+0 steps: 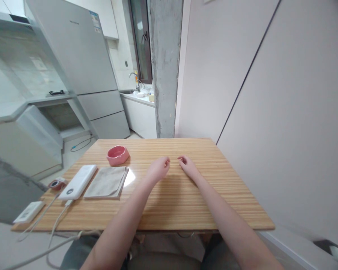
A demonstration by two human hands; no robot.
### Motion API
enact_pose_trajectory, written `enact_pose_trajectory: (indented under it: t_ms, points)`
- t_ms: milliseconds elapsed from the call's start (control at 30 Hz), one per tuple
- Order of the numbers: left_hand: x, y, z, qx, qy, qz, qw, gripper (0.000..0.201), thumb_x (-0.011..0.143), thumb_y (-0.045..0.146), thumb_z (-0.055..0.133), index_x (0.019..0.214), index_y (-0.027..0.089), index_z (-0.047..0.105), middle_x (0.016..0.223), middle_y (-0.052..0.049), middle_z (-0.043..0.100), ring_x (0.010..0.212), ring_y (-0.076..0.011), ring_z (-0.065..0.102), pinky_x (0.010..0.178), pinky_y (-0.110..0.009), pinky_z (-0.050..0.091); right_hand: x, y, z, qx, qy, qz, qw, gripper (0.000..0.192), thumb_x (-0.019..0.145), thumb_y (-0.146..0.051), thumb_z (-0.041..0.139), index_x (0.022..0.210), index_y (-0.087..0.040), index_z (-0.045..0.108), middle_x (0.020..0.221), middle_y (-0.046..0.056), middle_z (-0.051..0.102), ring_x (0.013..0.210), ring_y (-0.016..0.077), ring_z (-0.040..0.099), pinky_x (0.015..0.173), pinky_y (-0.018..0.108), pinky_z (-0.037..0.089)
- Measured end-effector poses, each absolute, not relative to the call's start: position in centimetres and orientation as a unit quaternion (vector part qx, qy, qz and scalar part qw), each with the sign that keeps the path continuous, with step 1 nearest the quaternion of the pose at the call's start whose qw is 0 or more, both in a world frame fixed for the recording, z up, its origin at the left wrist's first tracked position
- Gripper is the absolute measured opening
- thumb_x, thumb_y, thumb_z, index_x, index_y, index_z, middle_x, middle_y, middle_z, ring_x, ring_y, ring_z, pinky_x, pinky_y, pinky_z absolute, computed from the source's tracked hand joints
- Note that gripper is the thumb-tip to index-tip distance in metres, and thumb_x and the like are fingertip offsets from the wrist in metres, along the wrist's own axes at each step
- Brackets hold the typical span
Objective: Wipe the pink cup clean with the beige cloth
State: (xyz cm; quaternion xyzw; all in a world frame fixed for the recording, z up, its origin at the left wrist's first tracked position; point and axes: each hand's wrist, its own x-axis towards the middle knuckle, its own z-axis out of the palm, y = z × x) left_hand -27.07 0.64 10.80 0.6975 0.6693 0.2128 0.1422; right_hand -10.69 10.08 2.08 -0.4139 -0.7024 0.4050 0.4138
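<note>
My left hand [158, 168] is held above the middle of the wooden table [169, 213], its fingers curled in toward the palm. A short gap to the right, my right hand [187, 166] faces it, also with curled fingers. The hands do not touch each other, and no object shows in or between them. Closest to my left hand lies a folded grey cloth [105, 182]. Behind the cloth stands a pink bowl [118, 156], with nothing visible inside.
Left of the cloth lies a white power bank [78, 182] with a cable [58, 219] plugged in. A small reddish device [58, 183] and a white box [29, 212] sit at the table's left edge. A pale wall [270, 131] runs along the right; a fridge [73, 48] stands behind.
</note>
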Motion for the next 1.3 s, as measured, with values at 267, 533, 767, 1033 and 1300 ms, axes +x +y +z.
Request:
enact_pose_trajectory:
  t_ms: [267, 533, 767, 1033, 1300]
  points:
    - [-24.3, 4.8, 4.4, 0.729, 0.597, 0.288, 0.172, 0.036, 0.089, 0.022, 0.038, 0.117, 0.018, 0.060, 0.114, -0.009, 0.067, 0.105, -0.0200, 0.061, 0.094, -0.034, 0.045, -10.6, 10.0, 2.0, -0.368, -0.759, 0.379, 0.381, 0.025, 0.080, -0.027, 0.050, 0.095, -0.019, 0.068, 0.089, 0.005, 0.069, 0.083, 0.0183, 0.060, 0.083, 0.034, 0.047]
    - [-25.2, 5.0, 3.9, 0.739, 0.555, 0.316, 0.214, 0.038, 0.085, 0.019, 0.042, 0.119, 0.018, 0.061, 0.120, -0.007, 0.065, 0.112, -0.0189, 0.059, 0.100, -0.034, 0.043, -10.7, 9.7, 2.3, -0.359, -0.764, 0.388, 0.370, 0.020, 0.081, -0.025, 0.052, 0.092, -0.020, 0.069, 0.092, 0.005, 0.071, 0.088, 0.0195, 0.062, 0.088, 0.036, 0.046]
    - [-25.1, 5.1, 3.6, 0.747, 0.553, 0.306, 0.205, 0.039, 0.086, 0.020, 0.042, 0.120, 0.017, 0.061, 0.120, -0.008, 0.065, 0.109, -0.0206, 0.060, 0.098, -0.035, 0.044, -10.7, 9.9, 2.1, -0.365, -0.767, 0.378, 0.369, 0.020, 0.081, -0.025, 0.052, 0.092, -0.020, 0.069, 0.092, 0.005, 0.071, 0.087, 0.0194, 0.061, 0.087, 0.036, 0.045]
    - [-25.3, 5.2, 3.6, 0.749, 0.551, 0.307, 0.203, 0.039, 0.087, 0.020, 0.042, 0.121, 0.019, 0.060, 0.120, -0.007, 0.065, 0.110, -0.0195, 0.060, 0.098, -0.034, 0.044, -10.7, 9.9, 1.9, -0.363, -0.765, 0.385, 0.368, 0.021, 0.081, -0.025, 0.052, 0.094, -0.020, 0.069, 0.094, 0.006, 0.071, 0.089, 0.0195, 0.062, 0.088, 0.036, 0.046]
    - [-25.1, 5.1, 3.8, 0.757, 0.541, 0.303, 0.205, 0.036, 0.087, 0.021, 0.041, 0.117, 0.019, 0.061, 0.118, -0.007, 0.066, 0.108, -0.0191, 0.060, 0.096, -0.032, 0.045, -10.6, 9.8, 2.2, -0.357, -0.763, 0.395, 0.367, 0.022, 0.081, -0.029, 0.053, 0.092, -0.020, 0.069, 0.092, 0.006, 0.071, 0.087, 0.0201, 0.061, 0.086, 0.036, 0.045]
